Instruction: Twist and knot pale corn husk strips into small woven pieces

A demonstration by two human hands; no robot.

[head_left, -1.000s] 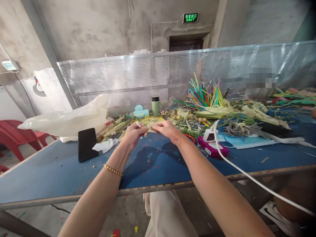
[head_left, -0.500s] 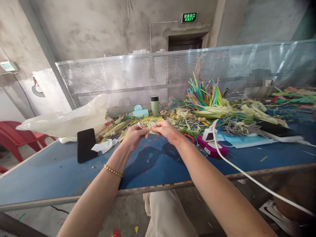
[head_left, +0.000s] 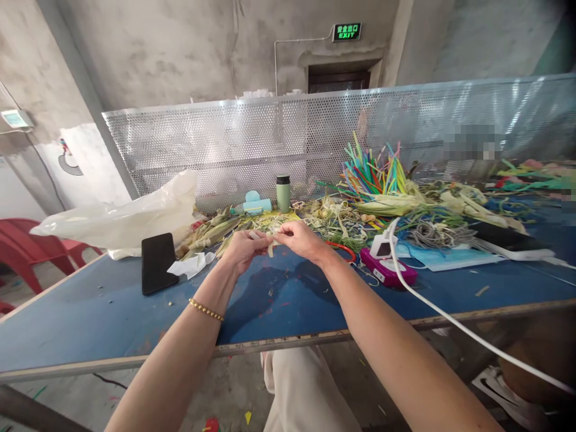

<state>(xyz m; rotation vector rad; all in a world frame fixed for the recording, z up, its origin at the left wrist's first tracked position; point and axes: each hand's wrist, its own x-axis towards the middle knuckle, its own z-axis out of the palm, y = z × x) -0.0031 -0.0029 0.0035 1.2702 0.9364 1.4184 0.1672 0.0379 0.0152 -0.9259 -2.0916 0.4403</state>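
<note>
A: Where are the hands?

B: Both reach out over a blue worktop [head_left: 103, 324], meeting near its middle. The left hand [head_left: 245, 251], with a gold bead bracelet [head_left: 206, 309] on that wrist, pinches a narrow pale strip [head_left: 270, 249] between thumb and fingers. A short end hangs below.

A: And the right one?

B: The right hand [head_left: 299, 238] is just beside it, its fingers pinched on the strip too, close to the left fingertips. Exactly how the strip runs between them is too small to make out.

A: What lies around them?

B: Behind the hands stands a green tumbler [head_left: 283, 197] with a black lid, beside a light blue object [head_left: 257, 207]. On the left are a black phone [head_left: 157, 264], crumpled white paper [head_left: 191, 265] touching it, and a large whitish plastic bag [head_left: 135, 219].

A: And on the right?

B: A tangle of dried husks [head_left: 389, 204], with a bundle of bright, many-coloured sticks [head_left: 371, 171] fanning up behind. Nearer, a magenta power strip [head_left: 389, 273] carries a white plug [head_left: 383, 246], next to a blue face mask [head_left: 454, 259].
</note>
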